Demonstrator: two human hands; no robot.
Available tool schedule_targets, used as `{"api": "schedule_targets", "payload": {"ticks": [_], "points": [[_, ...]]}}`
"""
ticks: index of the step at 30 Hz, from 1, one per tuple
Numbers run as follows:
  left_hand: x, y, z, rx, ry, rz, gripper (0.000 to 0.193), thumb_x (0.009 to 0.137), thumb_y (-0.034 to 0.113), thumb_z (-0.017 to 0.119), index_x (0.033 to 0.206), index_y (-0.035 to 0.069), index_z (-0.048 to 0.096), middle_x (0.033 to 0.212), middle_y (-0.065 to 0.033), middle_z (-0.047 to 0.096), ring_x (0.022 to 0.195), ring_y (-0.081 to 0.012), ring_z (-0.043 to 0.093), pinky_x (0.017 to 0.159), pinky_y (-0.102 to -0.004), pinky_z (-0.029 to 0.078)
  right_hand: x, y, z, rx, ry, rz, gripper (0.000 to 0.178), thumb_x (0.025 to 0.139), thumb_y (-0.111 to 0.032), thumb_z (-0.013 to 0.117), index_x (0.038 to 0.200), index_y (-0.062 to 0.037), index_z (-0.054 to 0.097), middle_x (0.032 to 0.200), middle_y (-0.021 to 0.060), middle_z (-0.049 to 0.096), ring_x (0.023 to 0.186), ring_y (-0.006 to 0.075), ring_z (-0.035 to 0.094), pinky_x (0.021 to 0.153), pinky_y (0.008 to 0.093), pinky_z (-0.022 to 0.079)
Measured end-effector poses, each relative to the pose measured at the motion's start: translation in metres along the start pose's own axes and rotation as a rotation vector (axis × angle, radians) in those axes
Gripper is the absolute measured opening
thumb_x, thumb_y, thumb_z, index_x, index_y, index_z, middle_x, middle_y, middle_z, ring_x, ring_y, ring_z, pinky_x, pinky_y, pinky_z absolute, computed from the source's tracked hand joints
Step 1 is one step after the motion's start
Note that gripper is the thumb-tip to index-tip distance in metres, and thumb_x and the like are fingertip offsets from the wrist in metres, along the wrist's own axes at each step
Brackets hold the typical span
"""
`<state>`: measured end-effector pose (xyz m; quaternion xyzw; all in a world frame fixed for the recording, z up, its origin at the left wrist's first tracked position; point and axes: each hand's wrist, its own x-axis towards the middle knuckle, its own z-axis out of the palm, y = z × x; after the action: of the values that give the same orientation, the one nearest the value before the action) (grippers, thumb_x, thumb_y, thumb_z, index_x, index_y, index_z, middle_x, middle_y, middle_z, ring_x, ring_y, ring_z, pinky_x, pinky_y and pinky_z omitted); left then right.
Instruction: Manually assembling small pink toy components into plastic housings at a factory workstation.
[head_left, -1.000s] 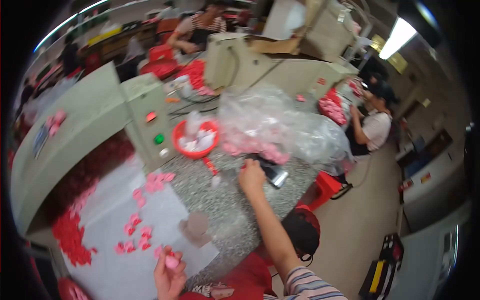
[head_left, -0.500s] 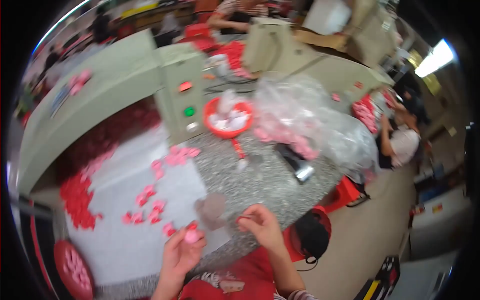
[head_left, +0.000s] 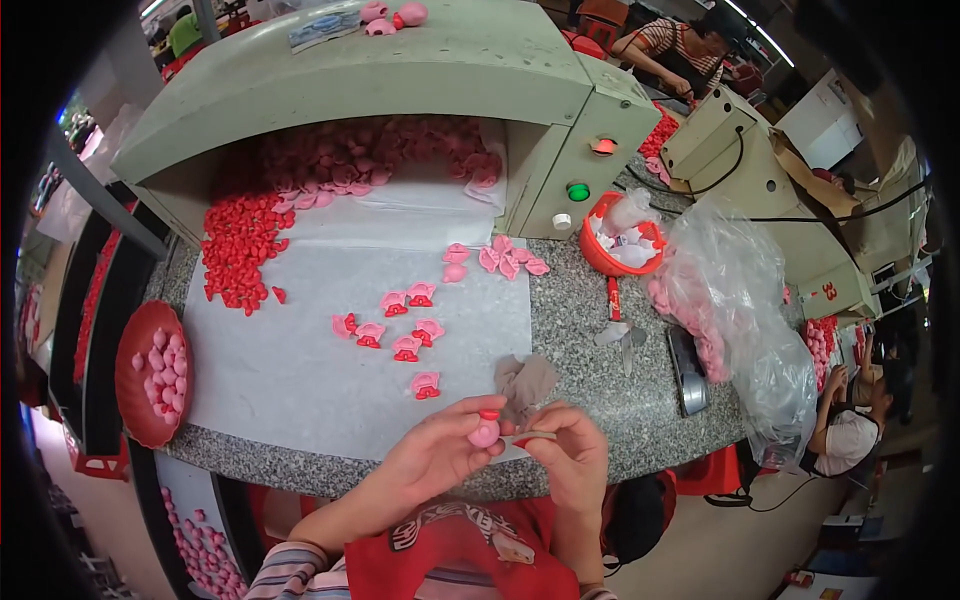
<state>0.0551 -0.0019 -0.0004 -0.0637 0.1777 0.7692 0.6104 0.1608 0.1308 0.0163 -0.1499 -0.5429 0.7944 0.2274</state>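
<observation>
Near the table's front edge, my left hand (head_left: 440, 448) pinches a small round pink plastic piece (head_left: 484, 433) with a red part on top. Close beside it, my right hand (head_left: 576, 462) grips a small flat greyish tool (head_left: 522, 438) with some red at its edge; its tip reaches to the pink piece, and its exact kind is unclear. A grey-brown cloth (head_left: 527, 382) lies just beyond my hands. On the white paper sheet (head_left: 300, 370) sit several pink-and-red assembled pieces (head_left: 406, 347), and plain pink shells (head_left: 508, 262) farther back.
A pale green arched machine (head_left: 370, 75) spans the back, with pink parts inside and a red heap (head_left: 240, 250) at its opening. A red bowl of pink balls (head_left: 130, 385) stands left. Rightward are an orange basket (head_left: 600, 262), a dark phone-like object (head_left: 686, 375) and plastic bags (head_left: 745, 300).
The view has swung left and steadied. My hands have come together, bringing the tool in my right hand up to the pink piece in my left.
</observation>
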Motion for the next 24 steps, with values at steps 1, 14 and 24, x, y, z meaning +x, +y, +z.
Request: {"api": "schedule_targets", "payload": {"ticks": [1,14,24], "points": [[-0.001,0.001,0.001,0.027,0.0,0.007,0.041,0.083,0.016,0.049,0.12,0.001,0.04,0.103,-0.0166,0.053,0.086,-0.0199,0.055,0.073,-0.0246,0.047,0.0,0.0,-0.001,-0.008,-0.002,0.004,0.016,0.071,0.002,0.062,0.084,-0.0003,0.053,0.082,0.0087,0.053,0.074,0.0156,0.054,0.067,0.0258,0.044],[0.0,0.006,0.0,0.083,0.056,-0.02,0.034,0.084,0.012,0.052,0.115,-0.002,0.048,0.096,-0.0081,0.058,0.084,-0.0129,0.058,0.075,-0.023,0.049,0.004,0.004,0.0,-0.091,-0.09,-0.043,0.021,0.069,0.007,0.063,0.088,0.0018,0.055,0.092,0.0108,0.055,0.08,0.0151,0.056,0.071,0.0245,0.044],[-0.008,0.004,-0.005,0.276,-0.01,0.094,0.036,0.085,0.013,0.053,0.117,-0.002,0.046,0.101,-0.0104,0.058,0.086,-0.0144,0.058,0.075,-0.0257,0.05,0.016,0.006,0.019,-0.687,0.064,-0.232,0.012,0.073,0.006,0.06,0.082,0.001,0.054,0.074,0.0054,0.056,0.068,0.0107,0.052,0.063,0.0211,0.042]]}}
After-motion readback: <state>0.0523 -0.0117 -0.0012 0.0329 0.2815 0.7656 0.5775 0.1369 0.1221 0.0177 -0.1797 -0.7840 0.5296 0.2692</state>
